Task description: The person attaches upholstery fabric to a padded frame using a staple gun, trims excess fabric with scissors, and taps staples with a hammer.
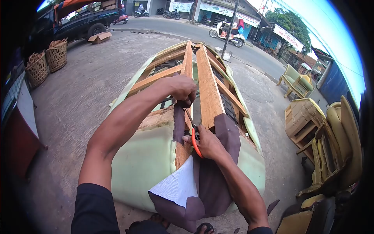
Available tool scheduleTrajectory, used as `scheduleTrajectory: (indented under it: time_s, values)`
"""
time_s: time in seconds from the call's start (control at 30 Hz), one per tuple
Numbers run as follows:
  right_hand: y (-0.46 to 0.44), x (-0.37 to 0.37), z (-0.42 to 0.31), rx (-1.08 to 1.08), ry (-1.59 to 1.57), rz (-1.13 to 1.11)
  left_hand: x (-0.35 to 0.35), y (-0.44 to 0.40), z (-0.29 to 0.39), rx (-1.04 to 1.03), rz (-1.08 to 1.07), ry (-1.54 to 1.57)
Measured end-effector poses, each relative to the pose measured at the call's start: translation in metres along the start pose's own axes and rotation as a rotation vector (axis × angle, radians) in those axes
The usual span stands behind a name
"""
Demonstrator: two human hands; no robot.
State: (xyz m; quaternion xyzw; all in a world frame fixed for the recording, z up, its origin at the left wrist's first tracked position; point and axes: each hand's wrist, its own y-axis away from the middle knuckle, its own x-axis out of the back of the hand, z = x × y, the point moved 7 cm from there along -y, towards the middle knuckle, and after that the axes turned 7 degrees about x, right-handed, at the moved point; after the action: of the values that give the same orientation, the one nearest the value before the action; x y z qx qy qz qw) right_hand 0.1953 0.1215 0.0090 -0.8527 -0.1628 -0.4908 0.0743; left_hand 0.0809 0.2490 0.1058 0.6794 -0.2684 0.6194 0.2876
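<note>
My right hand (208,143) is closed around a pair of scissors (198,147) with orange handles. Their dark blades point up and away, along a strip of dark purple upholstery fabric (222,156). Farther up, my left hand (182,90) is closed on the upper end of the narrow fabric strip, its fingertips partly hidden. The fabric drapes over the near end of a wooden furniture frame (210,82) padded with pale green foam (142,167). One corner is folded back, showing a whitish underside (177,185).
Stripped chair frames (321,148) stand close on the right, with a green sofa (294,80) behind them. Woven baskets (56,56) and a dark pickup truck (83,21) are at the left. A scooter (228,34) carrying people is on the road beyond a pole (230,27).
</note>
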Motion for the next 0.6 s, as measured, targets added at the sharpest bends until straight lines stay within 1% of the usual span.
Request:
scheduleTrajectory:
  time_s: [0.13,0.23,0.3,0.33,0.43,0.5,0.6]
  values:
    - [-0.003,0.002,-0.002,0.02,-0.03,-0.022,-0.002,-0.003,0.0,-0.021,-0.01,-0.005]
    - [-0.002,-0.002,-0.003,0.087,0.011,0.043,0.002,-0.001,0.005,0.004,-0.005,0.001]
    - [-0.002,-0.003,-0.001,0.052,-0.015,0.058,0.002,-0.001,0.004,0.018,-0.008,0.018]
    - [-0.002,-0.002,-0.001,0.047,-0.018,0.059,-0.001,-0.004,0.004,0.001,-0.043,0.032]
    - [-0.001,-0.003,-0.001,0.051,-0.032,0.017,-0.005,-0.009,0.005,-0.026,-0.092,0.029]
    - [0.001,0.001,-0.002,0.119,-0.008,0.134,-0.003,-0.004,0.005,-0.022,-0.098,0.012]
    - [-0.001,0.002,-0.008,0.124,-0.011,0.111,0.003,0.006,0.009,-0.03,-0.061,0.029]
